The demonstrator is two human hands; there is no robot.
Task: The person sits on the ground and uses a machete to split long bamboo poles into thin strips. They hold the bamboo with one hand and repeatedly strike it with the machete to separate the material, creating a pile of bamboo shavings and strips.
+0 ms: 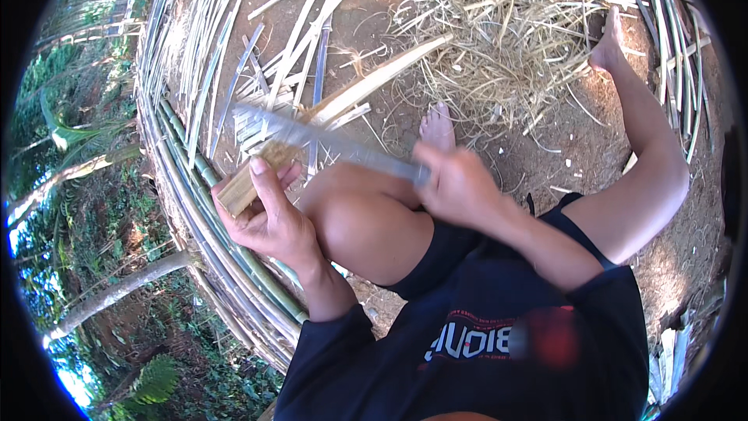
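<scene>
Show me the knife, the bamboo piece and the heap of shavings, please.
Knife (333, 141): head view, middle of its blade.
Bamboo piece (366, 90): head view, pale part beyond the knife.
Heap of shavings (502, 54): head view, around its middle.

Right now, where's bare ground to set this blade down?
Mostly bare soil lies between the left foot and right shin, below the shavings pile, with scattered chips. A smaller patch sits between that pile and the split strips to its left. Crowded: pile, strips, and the poles left of the left hand.
</scene>
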